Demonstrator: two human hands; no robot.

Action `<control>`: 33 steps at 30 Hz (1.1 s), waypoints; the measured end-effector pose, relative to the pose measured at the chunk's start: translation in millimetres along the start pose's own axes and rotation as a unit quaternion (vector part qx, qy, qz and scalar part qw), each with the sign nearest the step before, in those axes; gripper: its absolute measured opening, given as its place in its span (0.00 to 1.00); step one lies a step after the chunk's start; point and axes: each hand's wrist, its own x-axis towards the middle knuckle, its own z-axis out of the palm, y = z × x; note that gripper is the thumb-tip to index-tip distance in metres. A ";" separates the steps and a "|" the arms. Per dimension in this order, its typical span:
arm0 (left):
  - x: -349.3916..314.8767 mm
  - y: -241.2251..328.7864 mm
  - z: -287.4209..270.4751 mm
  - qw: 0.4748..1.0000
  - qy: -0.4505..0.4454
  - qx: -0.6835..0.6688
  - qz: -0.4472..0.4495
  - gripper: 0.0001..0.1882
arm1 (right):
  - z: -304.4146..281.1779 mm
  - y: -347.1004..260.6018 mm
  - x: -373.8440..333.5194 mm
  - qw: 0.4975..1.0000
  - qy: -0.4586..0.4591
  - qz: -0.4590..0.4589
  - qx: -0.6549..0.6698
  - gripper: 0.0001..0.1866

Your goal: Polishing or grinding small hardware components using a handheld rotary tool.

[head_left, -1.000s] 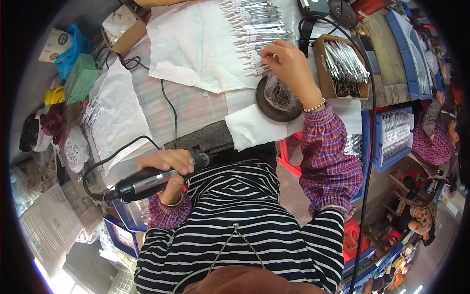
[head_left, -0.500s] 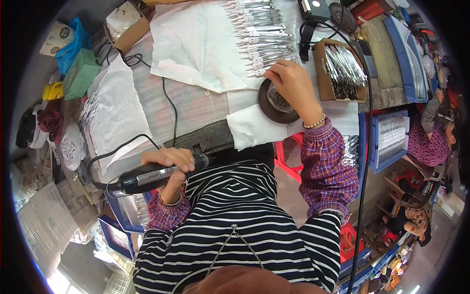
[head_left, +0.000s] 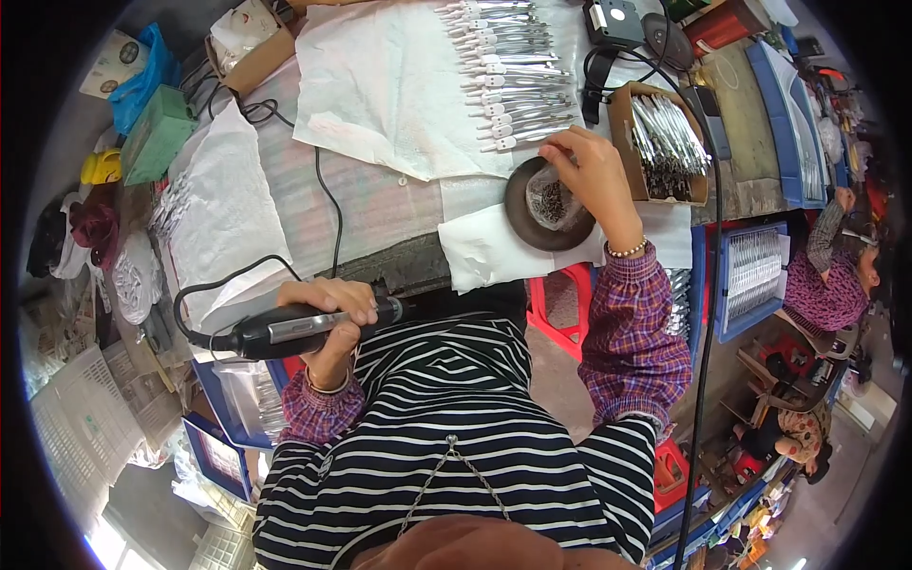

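My left hand [head_left: 331, 318] is wrapped round a black electric screwdriver [head_left: 256, 340] with a silver lever. The tool lies level in front of my body, and a black cord leaves its left end. Over the right rim of a round brown dish [head_left: 518, 211], my right hand [head_left: 597, 176] has thumb and fingertips pinched together. Whatever they may hold is too small to make out. Inside the dish, a clear plastic liner holds small dark screws [head_left: 553, 201]. Just beyond the fingertips, slim metal pieces with white ends [head_left: 503, 100] lie in a row on white paper.
A cardboard box [head_left: 619, 142] of metal pieces stands right of the dish. A black cable [head_left: 714, 313] runs down the right side. Blue trays [head_left: 755, 275] stand at the right, beside a red stool [head_left: 562, 313]. A co-worker in a purple top [head_left: 825, 285] sits farther right.
My right hand has moved slightly right and toward me, away from the row of metal pieces, uncovering more of the dish. My left hand stays nearly still on the screwdriver.
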 end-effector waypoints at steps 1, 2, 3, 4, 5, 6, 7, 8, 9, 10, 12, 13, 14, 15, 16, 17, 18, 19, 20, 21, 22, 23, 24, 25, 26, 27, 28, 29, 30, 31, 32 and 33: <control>-0.1 -0.1 0.0 1.000 0.000 -0.001 0.000 0.18 | 0.9 -1.1 0.1 1.000 0.000 0.000 -0.001 0.06; -0.3 -0.4 -0.1 1.000 0.004 -0.006 -0.002 0.18 | 2.6 -3.1 1.4 0.999 0.026 -0.019 0.024 0.05; -0.4 -0.6 -0.3 1.000 0.007 -0.011 -0.004 0.18 | 4.5 -5.6 2.8 0.997 0.052 -0.039 0.050 0.06; -0.6 -0.7 -0.4 1.000 0.008 -0.011 -0.003 0.18 | 5.2 -9.7 4.3 0.997 0.052 -0.040 0.049 0.06; -1.0 -0.6 -1.0 1.000 0.011 -0.011 -0.005 0.17 | 5.5 -16.1 6.0 0.993 0.040 -0.031 0.111 0.06; -1.6 -0.2 -1.6 1.000 0.013 -0.010 -0.006 0.17 | 6.4 -22.6 7.4 0.984 0.027 -0.021 0.173 0.07; -1.9 0.1 -2.0 1.000 0.016 -0.009 -0.005 0.17 | 8.4 -28.9 8.3 0.984 0.026 -0.023 0.174 0.07; -1.4 0.4 -2.5 1.000 0.014 -0.009 -0.004 0.17 | 9.8 -35.4 9.2 0.980 0.013 -0.025 0.195 0.07; -1.3 0.8 -2.8 1.000 0.012 -0.008 -0.004 0.18 | 11.6 -40.7 9.9 0.976 0.001 -0.028 0.216 0.07; -2.1 0.9 -2.8 1.000 0.014 -0.008 -0.002 0.18 | 14.9 -43.3 9.9 0.973 -0.005 -0.035 0.227 0.08; -4.4 0.6 -4.2 1.000 0.023 -0.017 -0.006 0.18 | 18.9 -58.1 11.0 0.966 -0.018 -0.032 0.257 0.08; -5.4 0.7 -4.4 1.000 0.026 -0.016 -0.004 0.18 | 20.7 -65.6 10.6 0.958 -0.029 -0.026 0.286 0.08; -5.9 1.1 -5.1 0.999 0.029 -0.019 -0.007 0.18 | 23.5 -71.6 10.2 0.952 -0.034 -0.030 0.304 0.09; -6.4 1.1 -5.6 0.999 0.032 -0.022 -0.011 0.18 | 25.3 -77.9 9.9 0.952 -0.035 -0.031 0.303 0.09; -6.8 0.7 -6.0 0.999 0.033 -0.023 -0.010 0.18 | 25.8 -84.5 9.7 0.937 -0.041 -0.041 0.345 0.09; -8.1 2.1 -7.7 0.999 0.038 -0.022 -0.011 0.18 | 26.4 -93.4 10.6 0.919 -0.051 -0.052 0.387 0.09; -8.6 2.3 -9.1 0.999 0.040 -0.023 -0.013 0.18 | 23.0 -102.3 10.1 0.910 -0.067 -0.052 0.405 0.09; -9.0 1.8 -11.0 0.999 0.042 -0.023 -0.011 0.18 | 18.5 -111.4 9.1 0.896 -0.076 -0.063 0.433 0.08; -11.3 3.0 -14.0 0.999 0.043 -0.023 -0.010 0.18 | 13.2 -124.3 7.7 0.878 -0.088 -0.077 0.463 0.08; -14.3 5.2 -17.7 0.999 0.048 -0.021 -0.008 0.18 | 1.1 -142.7 4.5 0.850 -0.117 -0.060 0.509 0.08; -15.0 7.4 -18.9 0.998 0.051 -0.041 -0.013 0.18 | -15.2 -161.5 2.2 0.799 -0.134 -0.071 0.582 0.07; -17.9 7.6 -20.2 0.996 0.058 -0.058 -0.016 0.18 | -27.4 -180.5 -0.6 0.739 -0.155 -0.081 0.650 0.06; -17.8 5.4 -19.1 0.995 0.075 -0.068 -0.007 0.17 | -37.0 -201.3 -4.8 0.623 -0.154 -0.094 0.761 0.07; -18.2 -6.9 -23.3 0.994 0.068 -0.086 0.002 0.17 | -49.6 -211.8 -3.4 0.617 -0.160 -0.100 0.764 0.07; -12.4 1.7 -25.3 0.998 0.022 -0.054 -0.001 0.17 | -53.4 -219.5 -2.6 0.634 -0.175 -0.117 0.744 0.07; -14.8 2.9 -26.9 0.998 0.016 -0.054 -0.003 0.17 | -58.2 -228.6 -1.1 0.649 -0.191 -0.133 0.724 0.07; -17.9 4.6 -29.1 0.999 0.020 -0.044 0.004 0.17 | -62.6 -237.3 1.5 0.662 -0.206 -0.150 0.705 0.08; -22.5 7.0 -31.0 0.998 0.027 -0.047 0.010 0.17 | -66.2 -246.1 3.8 0.675 -0.223 -0.168 0.683 0.08; -23.8 8.4 -31.3 0.998 0.027 -0.052 0.017 0.17 | -72.6 -252.2 5.2 0.690 -0.233 -0.188 0.660 0.09; -27.3 9.5 -32.8 0.997 0.040 -0.064 0.017 0.17 | -77.5 -257.0 6.2 0.702 -0.242 -0.209 0.636 0.10; -37.0 12.5 -34.0 0.996 0.068 -0.056 0.016 0.17 | -74.5 -258.0 7.7 0.702 -0.263 -0.232 0.620 0.11; -32.9 12.4 -32.4 0.995 0.067 -0.072 0.017 0.17 | -82.2 -261.2 5.6 0.725 -0.260 -0.255 0.584 0.11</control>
